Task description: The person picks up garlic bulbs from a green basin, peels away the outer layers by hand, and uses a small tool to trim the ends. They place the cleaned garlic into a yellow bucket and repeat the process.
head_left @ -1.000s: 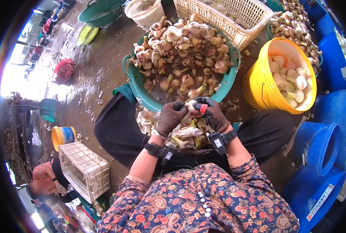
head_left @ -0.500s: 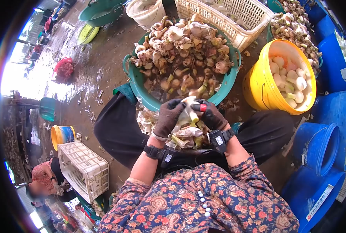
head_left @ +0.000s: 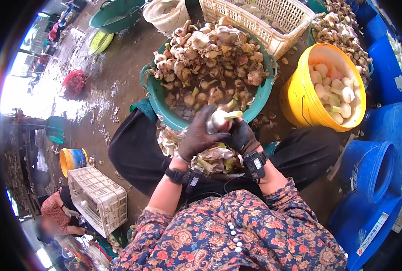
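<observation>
A garlic bulb [head_left: 220, 120] with a short green stem pointing right is between my two gloved hands, just over the near rim of the green basin [head_left: 158, 97]. My left hand [head_left: 200, 135] cups its left side, thumb beneath and fingers curved above. At its right, my right hand [head_left: 242, 136] is closed round the bulb's lower side and stem. Unpeeled garlic [head_left: 210, 54] is heaped in the basin with murky water. Below my hands lies a pile of loose peels [head_left: 214, 160].
A yellow bucket [head_left: 295, 99] of peeled bulbs stands at the right, beside blue tubs [head_left: 365, 169]. Behind the basin are a cream crate [head_left: 277, 43] and a white bucket [head_left: 167, 20]. Another person [head_left: 56, 207] is at the lower left, near a crate [head_left: 99, 194].
The bulb now shows more openly, its stem turned to the right. My left hand has opened wider around it, and my right hand has shifted slightly down.
</observation>
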Demonstrator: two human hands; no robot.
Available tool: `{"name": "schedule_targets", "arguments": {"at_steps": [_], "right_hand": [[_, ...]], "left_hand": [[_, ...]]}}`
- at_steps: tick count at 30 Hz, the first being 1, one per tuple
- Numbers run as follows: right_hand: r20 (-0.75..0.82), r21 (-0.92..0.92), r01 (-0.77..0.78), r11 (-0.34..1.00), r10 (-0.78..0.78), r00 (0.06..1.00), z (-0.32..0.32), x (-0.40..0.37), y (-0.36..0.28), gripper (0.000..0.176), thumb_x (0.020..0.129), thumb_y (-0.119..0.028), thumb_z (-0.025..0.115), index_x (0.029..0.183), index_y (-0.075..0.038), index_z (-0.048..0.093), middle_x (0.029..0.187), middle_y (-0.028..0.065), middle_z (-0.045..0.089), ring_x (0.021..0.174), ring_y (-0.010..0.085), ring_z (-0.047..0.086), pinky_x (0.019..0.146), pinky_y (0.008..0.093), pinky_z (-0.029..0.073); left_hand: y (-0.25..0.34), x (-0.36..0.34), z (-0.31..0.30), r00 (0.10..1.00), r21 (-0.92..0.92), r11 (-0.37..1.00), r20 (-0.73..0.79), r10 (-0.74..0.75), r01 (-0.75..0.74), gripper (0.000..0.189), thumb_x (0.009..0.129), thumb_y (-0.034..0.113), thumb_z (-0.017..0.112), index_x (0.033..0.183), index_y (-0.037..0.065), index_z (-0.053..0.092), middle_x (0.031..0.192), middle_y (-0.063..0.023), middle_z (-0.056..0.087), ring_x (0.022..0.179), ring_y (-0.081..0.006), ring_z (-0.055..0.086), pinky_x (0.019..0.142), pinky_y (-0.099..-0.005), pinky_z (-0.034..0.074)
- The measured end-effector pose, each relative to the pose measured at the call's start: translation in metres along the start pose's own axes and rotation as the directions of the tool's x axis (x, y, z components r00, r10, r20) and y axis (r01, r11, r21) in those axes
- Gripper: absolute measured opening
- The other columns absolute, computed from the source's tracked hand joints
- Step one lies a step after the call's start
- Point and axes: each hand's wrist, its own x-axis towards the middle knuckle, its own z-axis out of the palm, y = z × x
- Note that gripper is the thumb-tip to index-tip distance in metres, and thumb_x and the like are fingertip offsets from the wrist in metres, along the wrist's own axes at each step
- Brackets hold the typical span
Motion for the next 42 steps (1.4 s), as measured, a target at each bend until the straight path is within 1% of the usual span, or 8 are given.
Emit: {"name": "schedule_targets", "arguments": {"at_steps": [3, 6, 9, 19, 27, 34, 37, 42], "right_hand": [[0.108, 0.75, -0.368, 0.55, 0.448, 0.888, -0.002, 0.015, 0.027, 0.035, 0.09, -0.035, 0.052, 0.106, -0.004, 0.054, 0.096, 0.0049, 0.06, 0.084, 0.0133, 0.056, 0.075, 0.0272, 0.047], [-0.281, -0.226, -0.181, 0.957, 0.114, 0.953, -0.019, 0.01, 0.032, 0.026, 0.089, -0.03, 0.057, 0.095, -0.004, 0.061, 0.079, -0.0015, 0.058, 0.072, 0.0081, 0.052, 0.065, 0.0244, 0.044], [-0.176, 0.251, -0.215, 0.944, 0.263, 0.949, -0.005, 0.019, 0.003, 0.024, 0.087, -0.023, 0.06, 0.099, -0.002, 0.062, 0.081, -0.0008, 0.06, 0.073, 0.0073, 0.052, 0.065, 0.0242, 0.045], [-0.527, 0.022, -0.186, 0.982, 0.169, 0.833, -0.011, 0.023, 0.017, 0.019, 0.081, -0.016, 0.068, 0.088, 0.001, 0.065, 0.078, 0.0006, 0.062, 0.068, 0.0053, 0.052, 0.058, 0.0225, 0.044], [-0.557, 0.394, -0.142, 0.908, 0.359, 0.749, -0.022, 0.029, 0.028, 0.02, 0.079, -0.025, 0.071, 0.081, -0.006, 0.065, 0.067, -0.0059, 0.053, 0.055, 0.0037, 0.043, 0.047, 0.0211, 0.034], [-0.591, 0.365, -0.211, 0.907, 0.401, 0.7, -0.021, 0.022, -0.005, 0.019, 0.079, -0.028, 0.07, 0.079, -0.01, 0.065, 0.062, -0.0091, 0.049, 0.05, 0.0021, 0.038, 0.045, 0.0201, 0.028], [-0.589, 0.346, -0.161, 0.924, 0.347, 0.73, -0.024, 0.02, -0.01, 0.02, 0.08, -0.027, 0.07, 0.082, -0.008, 0.066, 0.067, -0.0076, 0.053, 0.054, 0.0021, 0.042, 0.047, 0.0199, 0.031], [-0.611, 0.119, -0.099, 0.988, 0.152, 0.777, -0.025, 0.022, -0.001, 0.021, 0.082, -0.02, 0.067, 0.09, 0.0, 0.067, 0.076, -0.0021, 0.062, 0.064, 0.0055, 0.051, 0.055, 0.0229, 0.041]], "left_hand": [[-0.01, 0.005, 0.01, 0.943, -0.289, 0.907, 0.224, -0.245, 0.305, 0.074, 0.071, 0.023, 0.077, 0.13, 0.0, 0.039, 0.114, -0.0117, 0.055, 0.101, -0.0171, 0.055, 0.09, -0.0297, 0.044], [-0.011, 0.003, 0.004, 0.865, -0.521, 0.699, 0.389, -0.316, 0.49, 0.071, 0.071, 0.021, 0.076, 0.129, 0.0, 0.041, 0.11, -0.0084, 0.057, 0.097, -0.0134, 0.055, 0.087, -0.0274, 0.045], [-0.013, 0.0, 0.001, 0.876, -0.501, 0.742, 0.417, -0.243, 0.445, 0.065, 0.072, 0.02, 0.075, 0.126, 0.001, 0.045, 0.11, -0.0065, 0.057, 0.096, -0.0117, 0.055, 0.087, -0.0271, 0.044], [-0.003, -0.009, 0.01, 0.885, -0.306, 0.836, 0.259, -0.388, 0.456, 0.042, 0.08, 0.023, 0.068, 0.115, 0.002, 0.058, 0.069, -0.0002, 0.06, 0.057, -0.0069, 0.049, 0.055, -0.0246, 0.044], [-0.015, -0.018, 0.024, 0.993, 0.059, 0.991, -0.02, -0.116, 0.117, 0.041, 0.072, 0.037, 0.071, 0.098, 0.007, 0.063, 0.085, -0.015, 0.063, 0.078, -0.0342, 0.061, 0.071, -0.0431, 0.048], [-0.149, -0.087, 0.107, 0.29, 0.248, 0.921, 0.944, -0.16, -0.3, 0.036, 0.075, 0.041, 0.058, 0.086, 0.009, 0.068, 0.088, -0.0125, 0.065, 0.083, -0.0281, 0.06, 0.079, -0.0374, 0.046], [-0.124, -0.051, 0.075, 0.338, 0.254, 0.855, 0.936, -0.099, -0.452, 0.043, 0.073, 0.048, 0.059, 0.087, 0.008, 0.067, 0.091, -0.0113, 0.066, 0.083, -0.028, 0.061, 0.077, -0.0381, 0.046], [-0.089, -0.033, 0.056, 0.501, 0.509, 0.861, 0.745, -0.44, -0.001, 0.043, 0.077, 0.047, 0.058, 0.087, 0.006, 0.067, 0.087, -0.012, 0.066, 0.081, -0.0235, 0.061, 0.074, -0.0344, 0.047]]}}
